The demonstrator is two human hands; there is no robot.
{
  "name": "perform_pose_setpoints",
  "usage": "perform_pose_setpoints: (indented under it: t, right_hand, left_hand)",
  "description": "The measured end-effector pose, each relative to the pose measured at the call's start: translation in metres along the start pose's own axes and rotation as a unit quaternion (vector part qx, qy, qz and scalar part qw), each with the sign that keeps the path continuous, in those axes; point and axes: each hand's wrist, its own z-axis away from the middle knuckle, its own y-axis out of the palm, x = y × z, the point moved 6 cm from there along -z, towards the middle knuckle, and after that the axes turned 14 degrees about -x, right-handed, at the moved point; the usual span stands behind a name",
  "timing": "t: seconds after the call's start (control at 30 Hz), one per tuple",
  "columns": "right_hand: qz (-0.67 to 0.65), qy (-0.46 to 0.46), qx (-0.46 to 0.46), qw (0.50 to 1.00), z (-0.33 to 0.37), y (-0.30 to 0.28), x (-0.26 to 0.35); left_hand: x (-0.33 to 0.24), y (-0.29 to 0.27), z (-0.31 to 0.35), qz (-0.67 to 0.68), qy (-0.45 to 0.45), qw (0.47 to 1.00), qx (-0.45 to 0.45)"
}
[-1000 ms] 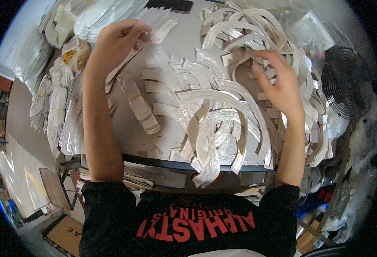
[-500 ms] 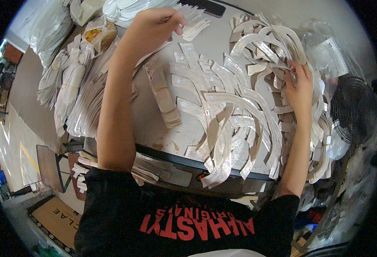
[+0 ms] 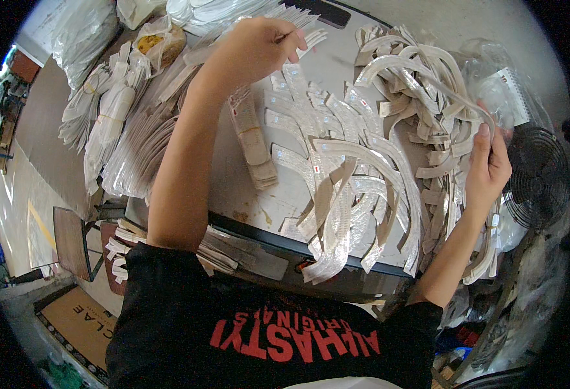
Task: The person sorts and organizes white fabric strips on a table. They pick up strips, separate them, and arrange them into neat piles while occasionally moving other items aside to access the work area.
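My right hand [image 3: 490, 165] pinches one end of a curved pale strip [image 3: 461, 97] between thumb and fingers. The strip arcs up from the right-hand heap of similar curved strips [image 3: 437, 139]. At the far side of the table my left hand [image 3: 273, 44] is closed, its fingertips curled together; what they hold, if anything, is hidden. Below it, shiny woven-looking curved strips [image 3: 337, 123] lie fanned and overlapping, some with small coloured marks. A flat banded bundle of strips [image 3: 254, 142] rests beside my left forearm.
Stacked and tied strips [image 3: 139, 152] fill the table's left side, near a clear bag with something yellow [image 3: 158, 44]. A dark phone-like slab [image 3: 320, 11] lies at the far edge. On the right are a spiral notebook [image 3: 513, 94] and a round black grille [image 3: 536, 175].
My right hand has moved right and nearer me, drawing the strip's end out from the heap. My left hand has shifted slightly right. The view has moved a little.
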Motion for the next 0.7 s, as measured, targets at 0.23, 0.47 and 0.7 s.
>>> perform_pose_setpoints:
  t: [0.23,0.47,0.7]
  right_hand:
    - [-0.161,0.263,0.219,0.926,0.03,0.035,0.026]
    - [-0.168,0.244,0.251,0.922,0.032,0.044,0.024]
    - [-0.197,0.261,0.278,0.903,0.034,0.045,0.03]
  left_hand:
    - [-0.039,0.033,0.014,0.108,0.01,0.99,0.092]
    - [-0.048,0.06,0.024,0.187,0.002,0.973,0.136]
    - [-0.055,0.062,0.026,0.248,-0.038,0.958,0.141]
